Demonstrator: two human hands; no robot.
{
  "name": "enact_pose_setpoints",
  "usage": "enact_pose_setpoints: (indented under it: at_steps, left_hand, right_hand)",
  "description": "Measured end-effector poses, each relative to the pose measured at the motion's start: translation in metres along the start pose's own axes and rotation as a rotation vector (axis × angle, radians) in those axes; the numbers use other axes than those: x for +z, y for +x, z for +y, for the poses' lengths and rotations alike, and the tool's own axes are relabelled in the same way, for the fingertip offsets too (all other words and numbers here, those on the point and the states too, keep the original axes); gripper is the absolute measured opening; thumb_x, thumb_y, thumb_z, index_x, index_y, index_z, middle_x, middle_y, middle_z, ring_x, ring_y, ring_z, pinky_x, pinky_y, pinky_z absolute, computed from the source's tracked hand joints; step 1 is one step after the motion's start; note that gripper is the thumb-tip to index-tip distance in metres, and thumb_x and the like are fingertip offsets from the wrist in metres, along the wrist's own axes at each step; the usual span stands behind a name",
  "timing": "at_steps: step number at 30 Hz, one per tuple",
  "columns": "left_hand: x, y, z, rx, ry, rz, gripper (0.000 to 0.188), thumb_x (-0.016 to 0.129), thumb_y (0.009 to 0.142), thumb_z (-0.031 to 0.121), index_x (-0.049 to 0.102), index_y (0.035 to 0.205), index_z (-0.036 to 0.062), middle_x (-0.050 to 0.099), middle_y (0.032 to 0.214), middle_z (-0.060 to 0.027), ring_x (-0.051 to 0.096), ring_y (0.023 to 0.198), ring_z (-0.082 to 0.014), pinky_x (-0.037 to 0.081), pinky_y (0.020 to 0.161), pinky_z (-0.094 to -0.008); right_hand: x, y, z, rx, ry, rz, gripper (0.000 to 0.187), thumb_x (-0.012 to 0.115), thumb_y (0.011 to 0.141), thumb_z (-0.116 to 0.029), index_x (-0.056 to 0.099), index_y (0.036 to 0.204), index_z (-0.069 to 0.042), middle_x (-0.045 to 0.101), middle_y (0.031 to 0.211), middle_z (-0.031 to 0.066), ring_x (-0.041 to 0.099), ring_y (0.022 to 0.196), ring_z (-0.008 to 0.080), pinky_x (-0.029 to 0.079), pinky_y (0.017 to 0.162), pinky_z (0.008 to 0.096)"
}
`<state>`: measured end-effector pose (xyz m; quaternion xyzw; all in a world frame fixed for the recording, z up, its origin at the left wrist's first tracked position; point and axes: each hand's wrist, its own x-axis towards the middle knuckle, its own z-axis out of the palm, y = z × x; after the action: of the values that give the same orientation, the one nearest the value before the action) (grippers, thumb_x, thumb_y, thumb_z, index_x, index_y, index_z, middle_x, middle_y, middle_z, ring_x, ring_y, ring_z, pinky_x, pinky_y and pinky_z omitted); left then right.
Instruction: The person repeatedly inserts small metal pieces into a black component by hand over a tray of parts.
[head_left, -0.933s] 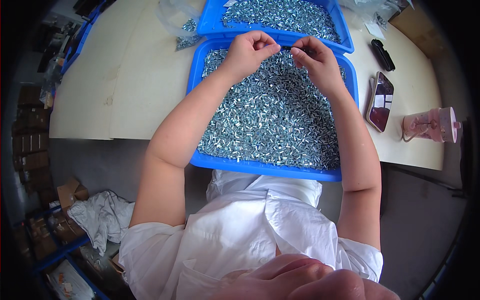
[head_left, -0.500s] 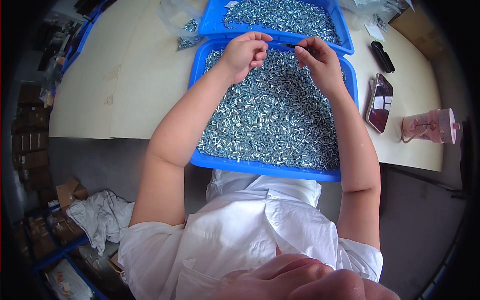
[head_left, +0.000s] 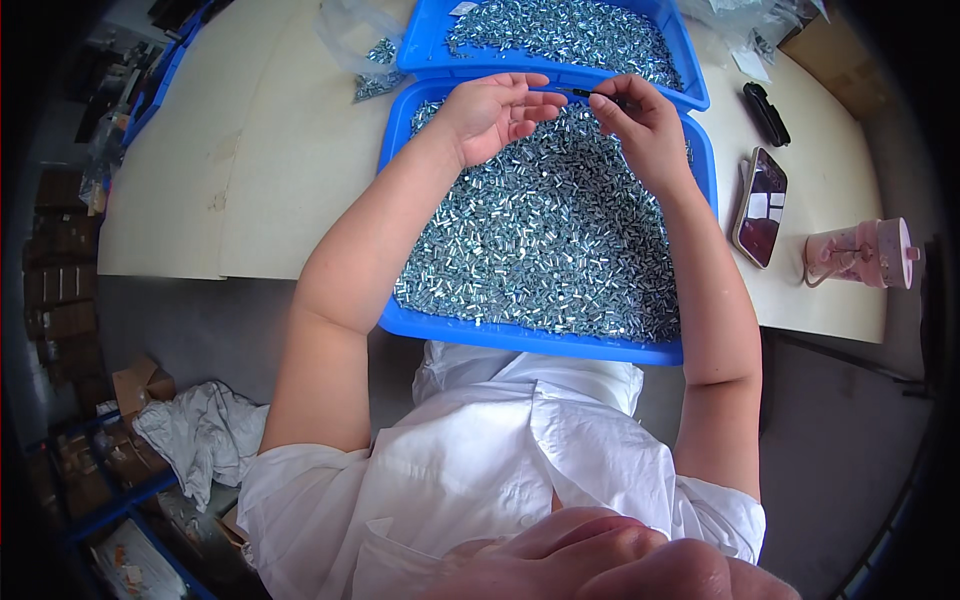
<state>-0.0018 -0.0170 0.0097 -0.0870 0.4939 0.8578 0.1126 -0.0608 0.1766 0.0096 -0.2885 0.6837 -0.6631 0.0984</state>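
Over the far part of a blue plastic bin [head_left: 530, 345] full of small silvery metal pins [head_left: 530, 230], both my hands are raised. My right hand [head_left: 640, 125] pinches a slim black tool [head_left: 578, 92] with a thin tip toward the left; its exact kind is too small to make out. Close to that tip, my left hand [head_left: 490, 118] is open, its fingers apart and pointing right. No part shows clearly between the left fingers.
A second blue bin [head_left: 424, 40] of similar pins adjoins at the back. Plastic bags with pins [head_left: 378, 84] lie left of it. To the right are a black case [head_left: 766, 112], a phone [head_left: 760, 208] and a pink cup [head_left: 850, 252]. Boxes and cloth [head_left: 205, 435] stand low at left.
My left hand has gone from curled fingers to spread ones, shifting slightly down. My right hand keeps the black tool in almost the same place.
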Motion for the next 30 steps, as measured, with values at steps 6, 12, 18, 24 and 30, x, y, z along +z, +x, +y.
enact_pose_setpoints:
  at_steps: [6,12,18,24,30]
  left_hand:
    - [0.0008,0.0008,-0.0001,-0.039,-0.12,-0.022,0.031,0.037,0.09,0.01,0.039,0.117,-0.0043,0.05,0.111,-0.0225,0.053,0.102,-0.0284,0.047,0.086,-0.0336]
    - [-0.0012,0.0036,-0.0048,0.043,-0.138,-0.154,0.032,0.04,0.085,-0.002,0.037,0.116,-0.0061,0.046,0.115,-0.0252,0.049,0.108,-0.0319,0.041,0.096,-0.0371]
    - [0.0024,0.0022,-0.0031,0.077,-0.103,-0.105,0.033,0.039,0.083,-0.007,0.034,0.116,-0.0047,0.044,0.117,-0.0263,0.049,0.108,-0.0329,0.043,0.094,-0.0351]
    - [0.0037,0.0005,-0.0014,0.066,-0.096,-0.06,0.029,0.037,0.089,0.001,0.034,0.117,-0.0036,0.047,0.113,-0.0257,0.051,0.106,-0.0315,0.046,0.09,-0.0338]
    - [0.0035,-0.0018,0.003,0.003,-0.089,-0.088,0.026,0.038,0.089,0.002,0.036,0.115,-0.0041,0.048,0.112,-0.0246,0.052,0.105,-0.0301,0.047,0.089,-0.0323]
  right_hand:
    - [-0.0005,0.0005,-0.0001,-0.029,0.006,-0.005,0.014,0.061,0.081,-0.011,0.055,0.089,-0.002,0.054,0.069,-0.0017,0.048,0.06,0.0042,0.038,0.051,0.0177]
    - [-0.0014,0.0009,0.0006,-0.04,-0.009,-0.005,0.014,0.061,0.081,-0.011,0.055,0.088,-0.001,0.054,0.069,-0.002,0.047,0.06,0.0037,0.037,0.052,0.0175]
    - [-0.0016,0.0003,-0.0003,-0.044,-0.008,-0.008,0.013,0.061,0.081,-0.011,0.055,0.088,-0.001,0.054,0.069,-0.002,0.047,0.06,0.0037,0.038,0.052,0.0175]
    - [0.0001,-0.0002,-0.0033,-0.041,-0.024,-0.013,0.013,0.062,0.081,-0.01,0.055,0.088,-0.001,0.054,0.069,-0.0018,0.047,0.061,0.0037,0.038,0.052,0.0175]
    - [-0.0006,0.0001,-0.0009,-0.036,-0.031,-0.016,0.013,0.062,0.081,-0.01,0.055,0.088,-0.001,0.054,0.069,-0.002,0.047,0.061,0.003,0.037,0.051,0.0171]
